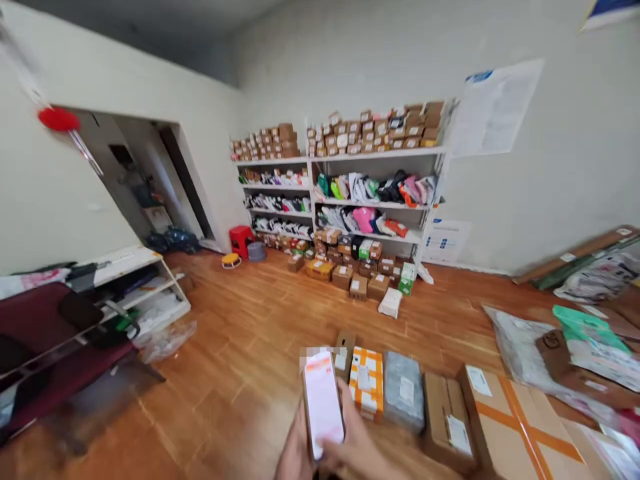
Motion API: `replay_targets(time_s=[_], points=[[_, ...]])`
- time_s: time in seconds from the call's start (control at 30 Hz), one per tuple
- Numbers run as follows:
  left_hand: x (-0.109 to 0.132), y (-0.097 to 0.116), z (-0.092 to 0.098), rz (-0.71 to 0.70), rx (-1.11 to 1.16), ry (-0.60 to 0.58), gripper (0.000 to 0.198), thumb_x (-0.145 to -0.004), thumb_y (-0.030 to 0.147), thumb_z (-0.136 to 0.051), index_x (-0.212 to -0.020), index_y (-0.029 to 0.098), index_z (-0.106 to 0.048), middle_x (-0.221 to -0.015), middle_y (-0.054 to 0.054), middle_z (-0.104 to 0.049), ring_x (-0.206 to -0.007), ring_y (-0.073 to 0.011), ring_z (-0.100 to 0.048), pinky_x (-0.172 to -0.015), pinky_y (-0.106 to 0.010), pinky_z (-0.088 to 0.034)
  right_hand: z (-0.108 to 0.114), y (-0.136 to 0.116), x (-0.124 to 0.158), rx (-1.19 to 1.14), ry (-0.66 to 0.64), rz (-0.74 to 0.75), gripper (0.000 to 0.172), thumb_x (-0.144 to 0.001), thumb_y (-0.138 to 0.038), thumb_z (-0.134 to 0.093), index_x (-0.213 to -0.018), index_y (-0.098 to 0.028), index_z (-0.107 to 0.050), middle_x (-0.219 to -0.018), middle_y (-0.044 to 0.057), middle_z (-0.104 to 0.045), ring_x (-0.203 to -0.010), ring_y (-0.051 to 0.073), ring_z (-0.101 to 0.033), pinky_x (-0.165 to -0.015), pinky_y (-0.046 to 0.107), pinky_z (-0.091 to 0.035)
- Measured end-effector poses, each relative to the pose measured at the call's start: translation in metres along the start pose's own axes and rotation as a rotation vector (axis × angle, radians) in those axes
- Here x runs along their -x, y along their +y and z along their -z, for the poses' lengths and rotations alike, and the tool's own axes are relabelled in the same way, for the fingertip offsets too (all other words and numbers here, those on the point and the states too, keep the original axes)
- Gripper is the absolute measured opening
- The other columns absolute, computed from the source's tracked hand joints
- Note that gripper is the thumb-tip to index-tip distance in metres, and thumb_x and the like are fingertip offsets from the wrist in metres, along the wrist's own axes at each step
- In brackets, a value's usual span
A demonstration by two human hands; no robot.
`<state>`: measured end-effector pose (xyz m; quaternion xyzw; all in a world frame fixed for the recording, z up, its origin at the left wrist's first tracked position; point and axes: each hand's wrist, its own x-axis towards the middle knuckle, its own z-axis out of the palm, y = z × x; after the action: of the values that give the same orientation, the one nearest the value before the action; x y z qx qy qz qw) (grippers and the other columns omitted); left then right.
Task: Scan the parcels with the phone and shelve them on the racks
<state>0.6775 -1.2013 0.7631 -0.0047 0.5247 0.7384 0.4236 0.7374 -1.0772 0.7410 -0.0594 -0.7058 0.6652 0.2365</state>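
Observation:
A smartphone (323, 403) with a bright, mostly white screen is held upright low in the middle of the head view. My left hand (296, 440) is closed round its left side. My right hand (355, 433) is closed about its right side, with the thumb at the lower part of the screen. Just beyond and to the right of the phone stand parcels: a small brown box (345, 341), an orange-and-white taped box (367, 383), a grey wrapped parcel (404, 392) and a brown carton (447, 417). The screen's text is too blurred to read.
White shelves (375, 155) full of boxes and bagged parcels stand along the back wall, with cartons (343, 277) on the floor before them. A large taped carton (520, 420) lies right. Left are a dark red chair (50, 320) and white desk (125, 263); a red stool (241, 240) stands farther back.

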Motion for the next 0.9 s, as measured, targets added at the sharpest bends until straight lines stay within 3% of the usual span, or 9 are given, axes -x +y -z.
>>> replay_targets(time_s=[0.03,0.1,0.23,0.37,0.53,0.63,0.8,0.9], points=[[-0.027,0.015,0.006,0.013,0.043,-0.037,0.074,-0.075,0.070,-0.060,-0.138,0.031,-0.048,-0.141,-0.007,-0.052,-0.125,-0.0365,-0.048,-0.097,-0.052,-0.048,0.002,0.007,-0.029,-0.168,-0.013,-0.067,0.081,-0.077,-0.059,-0.073,-0.138,-0.024,-0.034,-0.132,0.013,-0.055,-0.119,0.033,-0.055,-0.101,0.050,-0.044],[-0.080,0.050,0.017,0.041,0.127,-0.121,0.090,-0.069,0.074,-0.062,-0.145,0.031,-0.038,-0.144,-0.008,-0.050,-0.127,-0.0401,-0.047,-0.096,-0.054,-0.049,0.005,0.018,-0.096,-0.289,-0.054,-0.139,0.056,-0.083,-0.059,-0.064,-0.121,-0.022,-0.047,-0.112,0.010,-0.065,-0.103,0.030,-0.063,-0.089,0.046,-0.052],[-0.168,0.124,0.038,0.062,0.161,-0.173,0.093,-0.075,0.071,-0.058,-0.152,0.031,-0.023,-0.145,-0.009,-0.048,-0.125,-0.0394,-0.049,-0.092,-0.054,-0.051,-0.004,0.036,-0.236,-0.368,-0.022,-0.228,0.044,-0.079,-0.050,-0.070,-0.109,-0.022,-0.053,-0.100,0.005,-0.068,-0.093,0.027,-0.065,-0.078,0.039,-0.053],[-0.239,0.186,0.059,0.075,0.159,-0.150,0.094,-0.076,0.072,-0.056,-0.153,0.031,-0.018,-0.147,-0.010,-0.045,-0.124,-0.0385,-0.049,-0.090,-0.052,-0.052,-0.026,0.054,-0.342,-0.347,0.039,-0.271,0.042,-0.072,-0.042,-0.078,-0.103,-0.021,-0.058,-0.093,0.002,-0.067,-0.085,0.024,-0.062,-0.075,0.034,-0.049],[-0.333,0.253,0.097,0.078,0.148,-0.175,0.092,-0.080,0.072,-0.051,-0.154,0.030,-0.016,-0.146,-0.011,-0.046,-0.121,-0.0373,-0.051,-0.088,-0.051,-0.053,-0.056,0.089,-0.458,-0.440,0.039,-0.327,0.038,-0.079,-0.052,-0.066,-0.097,-0.020,-0.058,-0.085,0.003,-0.068,-0.073,0.021,-0.063,-0.064,0.030,-0.048],[-0.398,0.296,0.127,0.078,0.093,-0.244,0.087,-0.083,0.071,-0.047,-0.154,0.032,-0.016,-0.148,-0.010,-0.043,-0.122,-0.0360,-0.050,-0.085,-0.049,-0.055,-0.076,0.112,-0.539,-0.452,0.131,-0.301,0.042,-0.074,-0.049,-0.075,-0.099,-0.020,-0.058,-0.085,0.002,-0.066,-0.072,0.020,-0.061,-0.063,0.028,-0.047],[-0.503,0.376,0.174,0.048,-0.111,-0.319,0.078,-0.085,0.071,-0.042,-0.153,0.037,-0.020,-0.159,-0.007,-0.025,-0.129,-0.0363,-0.042,-0.082,-0.044,-0.056,-0.113,0.144,-0.671,-0.433,0.335,-0.281,0.050,-0.066,-0.040,-0.087,-0.102,-0.021,-0.059,-0.081,-0.001,-0.064,-0.067,0.018,-0.057,-0.060,0.026,-0.044],[-0.557,0.427,0.198,0.073,-0.183,-0.354,0.077,-0.088,0.061,-0.049,-0.153,0.038,-0.016,-0.159,-0.007,-0.024,-0.131,-0.0368,-0.041,-0.080,-0.042,-0.057,-0.131,0.163,-0.735,-0.467,0.408,-0.272,0.042,-0.075,-0.052,-0.076,-0.100,-0.022,-0.061,-0.083,0.000,-0.064,-0.070,0.018,-0.058,-0.062,0.027,-0.045]])
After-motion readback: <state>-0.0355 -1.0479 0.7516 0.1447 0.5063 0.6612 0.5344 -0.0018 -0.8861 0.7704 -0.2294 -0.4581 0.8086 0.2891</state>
